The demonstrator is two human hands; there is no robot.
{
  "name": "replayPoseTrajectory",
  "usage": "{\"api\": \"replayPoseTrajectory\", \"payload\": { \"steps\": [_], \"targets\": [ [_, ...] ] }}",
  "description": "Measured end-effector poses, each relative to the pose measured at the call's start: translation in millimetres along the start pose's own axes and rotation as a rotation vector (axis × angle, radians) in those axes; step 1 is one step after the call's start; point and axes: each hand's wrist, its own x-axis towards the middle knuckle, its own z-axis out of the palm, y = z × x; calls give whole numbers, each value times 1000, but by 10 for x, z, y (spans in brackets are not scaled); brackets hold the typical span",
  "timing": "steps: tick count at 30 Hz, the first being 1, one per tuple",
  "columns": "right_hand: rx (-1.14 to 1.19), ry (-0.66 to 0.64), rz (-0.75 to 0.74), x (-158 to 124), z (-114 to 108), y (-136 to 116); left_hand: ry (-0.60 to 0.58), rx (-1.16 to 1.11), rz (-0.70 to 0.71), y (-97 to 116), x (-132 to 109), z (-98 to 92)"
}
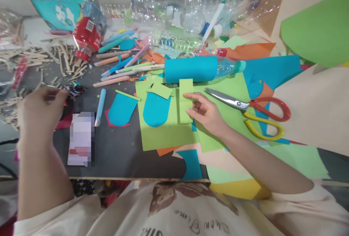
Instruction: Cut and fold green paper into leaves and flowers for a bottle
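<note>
My right hand (205,114) has its index finger over a light green paper strip (185,87) and its thumb at the strip's edge, gripping it. Beneath lies a larger green sheet (154,139), bearing a blue round-ended paper piece (156,110) and a small green scrap (161,90). Another blue paper piece (122,109) rests to the left on red paper, a thin green strip (128,95) across its top. At far left, my left hand (42,107) is curled, thumb and index tip close together near a dark and red item (67,114); anything pinched there is too unclear to name.
Scissors (240,105) with red and yellow handles lie right of my right hand. A blue-wrapped bottle (191,68) lies behind the strip. A phone (81,138), a blue marker (100,107), several pens, wooden sticks (29,56) and clear bottles (174,40) surround the papers.
</note>
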Motion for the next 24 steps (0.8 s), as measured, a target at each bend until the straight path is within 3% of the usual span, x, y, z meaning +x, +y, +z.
{"api": "replayPoseTrajectory", "payload": {
  "steps": [2,7,11,13,15,17,24],
  "targets": [
    [-1,-5,9,-3,2,3,42,48,-60,296,-86,32],
    [46,12,4,-4,20,24,-72,-302,209,1064,-347,348],
    [64,51,-4,-11,40,71,-610,-864,266,1573,-722,818],
    [80,49,3,-19,49,97,-768,-992,239,1729,-881,1013],
    [102,38,6,-26,57,112,-735,-1050,226,1798,-977,1131],
    [137,11,2,-27,58,106,-612,-1080,282,1797,-1014,1177],
    [173,-1,77,10,3,-20,-307,-1004,506,1691,-1011,1181]
  ]
}}
